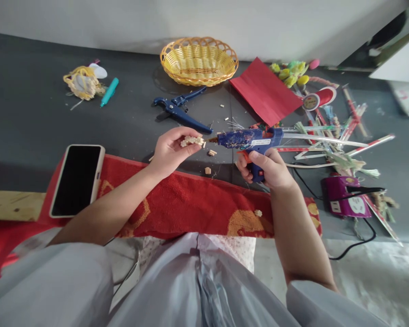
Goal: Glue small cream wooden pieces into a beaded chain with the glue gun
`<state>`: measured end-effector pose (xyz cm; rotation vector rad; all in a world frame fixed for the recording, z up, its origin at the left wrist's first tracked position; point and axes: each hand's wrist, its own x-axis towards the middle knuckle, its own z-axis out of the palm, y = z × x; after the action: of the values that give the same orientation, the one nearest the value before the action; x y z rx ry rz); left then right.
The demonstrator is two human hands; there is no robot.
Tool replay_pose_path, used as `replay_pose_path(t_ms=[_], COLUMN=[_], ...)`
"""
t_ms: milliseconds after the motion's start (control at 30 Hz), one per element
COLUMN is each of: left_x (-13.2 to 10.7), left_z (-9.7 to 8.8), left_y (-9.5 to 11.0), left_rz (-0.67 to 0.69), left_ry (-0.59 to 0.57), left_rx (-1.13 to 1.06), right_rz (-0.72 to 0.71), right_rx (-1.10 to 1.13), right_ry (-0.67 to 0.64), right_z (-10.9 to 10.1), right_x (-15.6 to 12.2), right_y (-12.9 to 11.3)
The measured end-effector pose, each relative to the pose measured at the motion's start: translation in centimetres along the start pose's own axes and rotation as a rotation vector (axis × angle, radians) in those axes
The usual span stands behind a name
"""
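My right hand (264,165) is wrapped round the handle of a blue glue gun (241,138), fingers at its orange trigger. A long white glue stick (323,138) sticks out of its back end. Between thumb and fingers, my left hand (173,152) pinches a small cream-coloured piece built of short bits (191,141). The gun's nozzle (211,141) points left at this piece, right beside it; whether they touch I cannot tell. Below the nozzle lie loose short cream bits (211,153) and a small cream block (207,170).
A yellow wicker basket (199,63), blue cutters (180,111) and red paper (266,91) lie further back. On the right are a red ribbon spool (322,98), several glue sticks and a purple power socket (346,197) with cables. A phone (77,181) rests on the red towel (187,204).
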<state>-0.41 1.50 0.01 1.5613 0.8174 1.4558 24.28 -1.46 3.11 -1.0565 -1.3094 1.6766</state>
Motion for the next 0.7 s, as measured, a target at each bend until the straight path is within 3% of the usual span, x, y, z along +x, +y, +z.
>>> replay_pose_path(t_ms=[433, 533, 633, 700], left_x=[0.0, 0.0, -0.1, -0.1], left_z=[0.0, 0.0, 0.0, 0.0], left_y=[-0.6, -0.6, -0.6, -0.6], left_rz=[-0.048, -0.085, -0.102, -0.117], left_ry=[0.058, 0.084, 0.071, 0.059], left_rx=[-0.015, 0.012, 0.044, 0.057], right_rz=[0.008, -0.104, -0.139, -0.104], right_rx=[-0.081, -0.306, -0.741, -1.037], right_ry=[0.076, 0.254, 0.586, 0.696], right_z=[-0.3, -1.1, -2.4, -3.2], right_x=[-0.2, 0.0, 0.3, 0.4], right_y=[-0.2, -0.2, -0.1, 0.0])
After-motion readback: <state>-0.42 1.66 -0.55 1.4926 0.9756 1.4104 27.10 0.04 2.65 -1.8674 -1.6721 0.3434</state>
